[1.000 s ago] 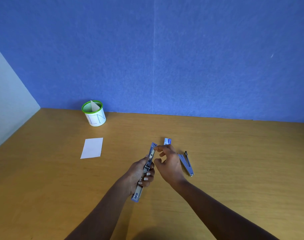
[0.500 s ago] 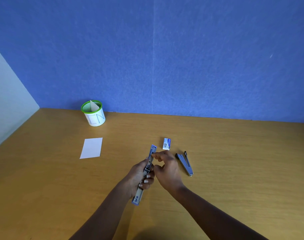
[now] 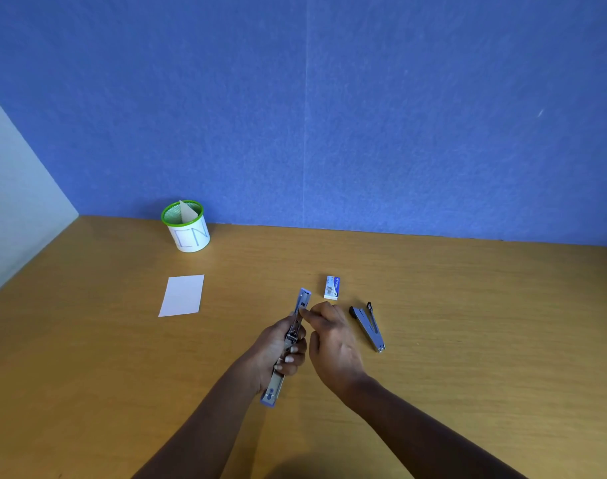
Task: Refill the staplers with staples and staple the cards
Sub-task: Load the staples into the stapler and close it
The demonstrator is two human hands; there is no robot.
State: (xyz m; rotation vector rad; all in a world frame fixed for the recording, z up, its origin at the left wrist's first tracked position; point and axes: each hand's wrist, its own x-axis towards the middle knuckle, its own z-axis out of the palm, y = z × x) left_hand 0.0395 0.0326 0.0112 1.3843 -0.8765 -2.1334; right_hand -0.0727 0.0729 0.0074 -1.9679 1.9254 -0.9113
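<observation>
Blue felt partition (image 3: 329, 115) fills the upper half of the view, with a pale side panel (image 3: 8, 202) meeting it at the far left. Below them runs a wooden desk (image 3: 485, 323), and two bare forearms reach in from the near edge toward its middle.

Far left on the desk, close to the partition, stands a white mesh cup (image 3: 191, 238) with a green rim; a folded card (image 3: 187, 212) sticks up out of it. Nearer and slightly left of the cup, a white card (image 3: 182, 295) lies flat, well apart from the hands.

The left hand (image 3: 278, 347) is wrapped round the middle of an open stapler (image 3: 302, 302), fingers curled over its right side. The stapler is swung out into one long line, its far end pointing away and its near end jutting out below the fist. The right hand (image 3: 333, 344) sits just beside it, forefinger and thumb drawn together in a pinch against the upper rail; whether a strip of staples lies between them is too small to tell. Its other fingers are loosely curled.

Right of the hands, a second stapler (image 3: 369, 326) rests on the desk, dark and silver, with its jaws parted in a narrow V. Between the two staplers and a little farther off lies a small staple box (image 3: 331, 287), white and blue, touching neither
</observation>
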